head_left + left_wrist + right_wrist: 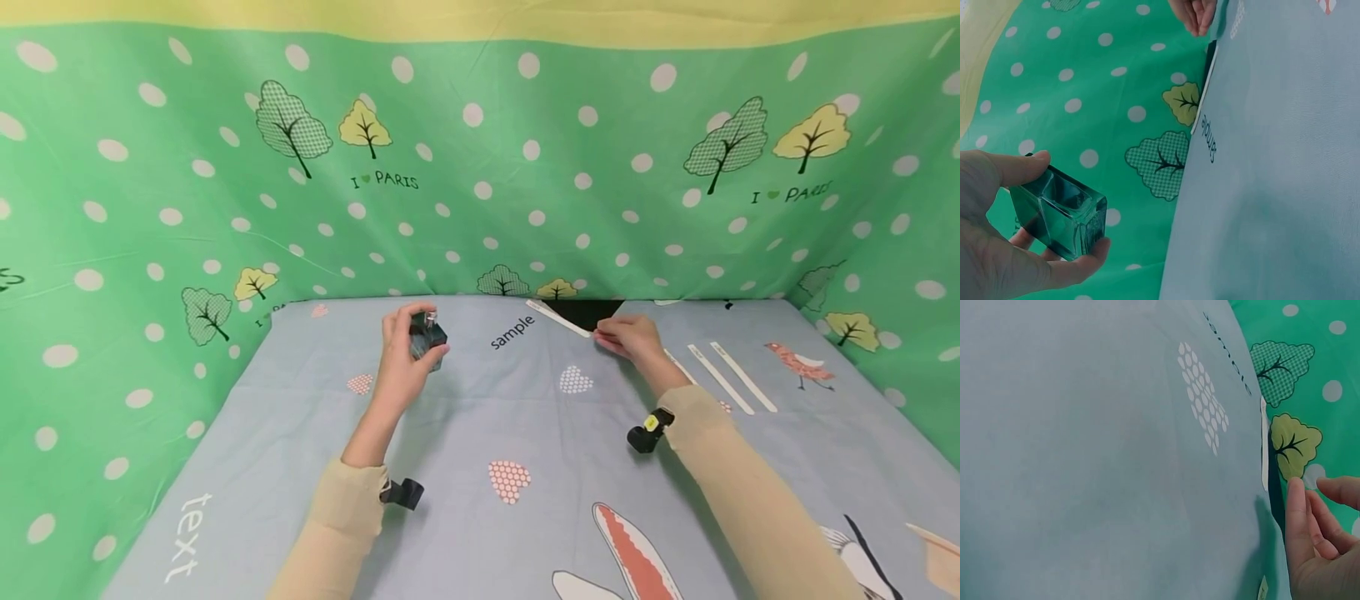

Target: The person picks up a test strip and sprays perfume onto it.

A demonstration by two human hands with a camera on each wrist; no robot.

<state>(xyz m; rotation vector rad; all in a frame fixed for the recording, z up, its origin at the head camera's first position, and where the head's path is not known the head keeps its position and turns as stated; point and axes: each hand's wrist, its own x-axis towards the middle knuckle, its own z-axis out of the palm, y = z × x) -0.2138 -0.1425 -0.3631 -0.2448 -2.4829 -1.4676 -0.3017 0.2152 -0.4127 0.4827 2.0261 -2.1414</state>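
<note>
Perfume bottle (428,340), dark teal glass, block-shaped, short metallic neck: held in the left hand (400,367), thumb and fingers on opposite sides, raised clear of the tabletop (457,425), left of centre. Right hand (633,340) at the far edge, thumb and index tips a narrow gap apart, nothing seen between them in the right wrist view. Fingertips just beside the near end of one white paper strip (559,319); contact cannot be told from the head view. Strip lies aslant along a black patch (588,312), near the printed word "sample". Three further white strips (722,379) lie roughly parallel beyond the right wrist, one partly hidden by it. Green dotted curtain (450,171) stands behind.
</note>
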